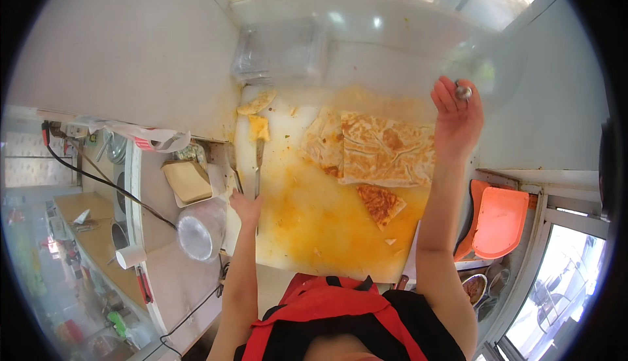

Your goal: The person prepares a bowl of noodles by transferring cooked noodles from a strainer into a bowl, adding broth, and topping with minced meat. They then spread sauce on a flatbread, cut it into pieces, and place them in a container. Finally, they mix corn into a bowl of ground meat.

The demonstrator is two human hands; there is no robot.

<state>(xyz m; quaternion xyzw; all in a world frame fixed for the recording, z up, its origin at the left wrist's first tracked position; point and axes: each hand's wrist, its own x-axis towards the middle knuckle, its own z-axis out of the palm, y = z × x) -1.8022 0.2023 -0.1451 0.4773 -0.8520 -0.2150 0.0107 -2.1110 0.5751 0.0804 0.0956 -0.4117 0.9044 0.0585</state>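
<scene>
My left hand (247,207) is at the left edge of a stained white cutting board (314,228), around what look like metal tongs (259,159) with spread arms. One arm's tip meets a small yellow piece of flatbread (258,128). Raised over the board's right side, my right hand (458,120) grips a round metal piece (462,92); whether it is a tool's end or a knob, I cannot tell. A large browned flatbread (387,150) lies left of that forearm, partly hidden by it. Below sits a reddish triangular piece (380,206).
A knife (402,282) lies at the board's lower right, partly under my arm. A clear plastic box (277,49) stands behind. At left are paper bags (186,181) and a plastic-wrapped stack (196,231); an orange plastic scoop or tray (500,222) is at right. Pale walls flank the board.
</scene>
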